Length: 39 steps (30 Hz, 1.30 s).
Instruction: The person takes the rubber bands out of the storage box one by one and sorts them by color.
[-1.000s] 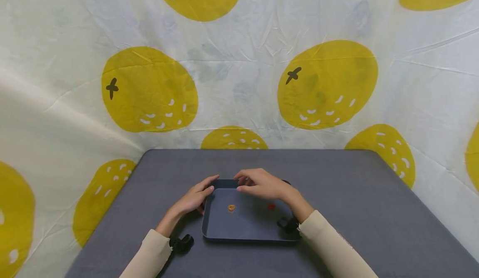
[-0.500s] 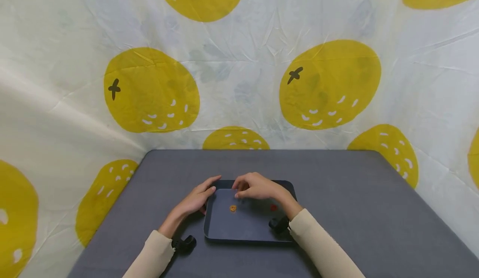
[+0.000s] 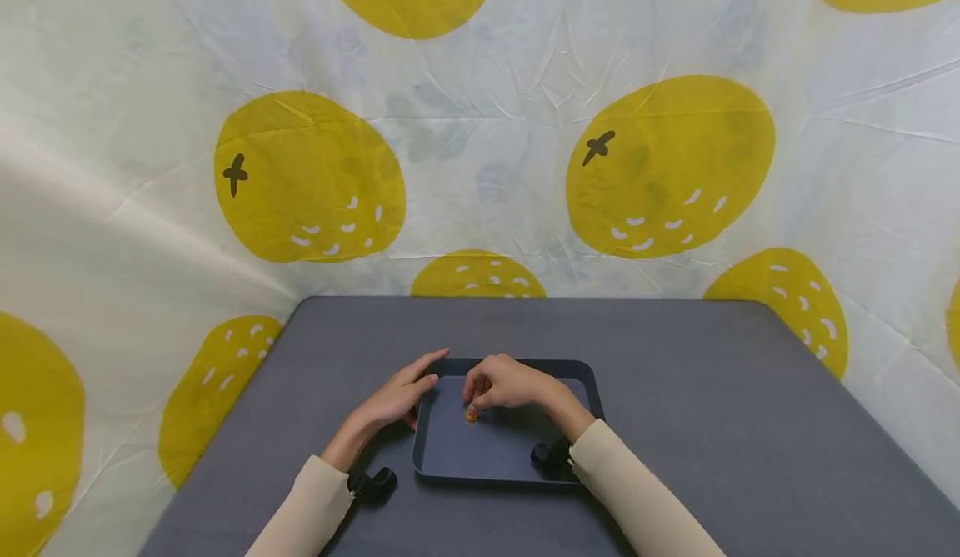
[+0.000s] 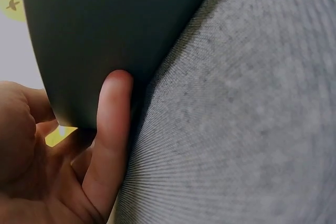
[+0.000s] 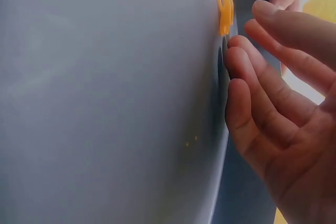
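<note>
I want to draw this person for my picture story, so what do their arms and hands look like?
They wear long cream cloth sleeves: the left sleeve and right sleeve. A small black curved gadget sits at each wrist, the left gadget and right gadget. The left hand and right hand wear no gloves.

Shallow dark blue-grey tray (image 3: pixel 491 457) with rounded corners sitting flat, small orange loopy thing (image 3: pixel 472 417) lying on its floor, kinda left of the tray's middle
</note>
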Each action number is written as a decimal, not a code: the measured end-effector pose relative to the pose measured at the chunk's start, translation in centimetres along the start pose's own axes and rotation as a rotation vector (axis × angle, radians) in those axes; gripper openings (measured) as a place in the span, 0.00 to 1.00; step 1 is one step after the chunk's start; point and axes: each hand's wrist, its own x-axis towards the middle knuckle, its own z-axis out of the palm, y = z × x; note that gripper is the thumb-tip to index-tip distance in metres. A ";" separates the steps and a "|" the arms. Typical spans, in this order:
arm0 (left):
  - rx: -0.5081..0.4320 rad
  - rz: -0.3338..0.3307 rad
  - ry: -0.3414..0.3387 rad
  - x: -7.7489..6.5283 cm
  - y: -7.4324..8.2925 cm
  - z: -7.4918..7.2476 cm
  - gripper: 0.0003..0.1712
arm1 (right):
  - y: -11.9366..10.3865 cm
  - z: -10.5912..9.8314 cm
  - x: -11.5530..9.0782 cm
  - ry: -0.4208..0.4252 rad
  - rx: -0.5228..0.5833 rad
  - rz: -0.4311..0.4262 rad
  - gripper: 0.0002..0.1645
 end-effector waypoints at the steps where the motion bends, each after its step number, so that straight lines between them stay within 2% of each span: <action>1: 0.000 -0.002 -0.005 0.0 0.0 0.0 0.31 | 0.1 0.1 0.0 0.000 -0.004 0.003 0.07; 17: -0.018 -0.004 0.017 0.0 0.1 -0.1 0.30 | 0.6 0.6 0.4 0.027 -0.005 0.018 0.05; 39: -0.033 -0.025 0.034 0.1 -0.1 0.0 0.29 | 0.9 0.4 0.5 0.042 -0.025 -0.009 0.05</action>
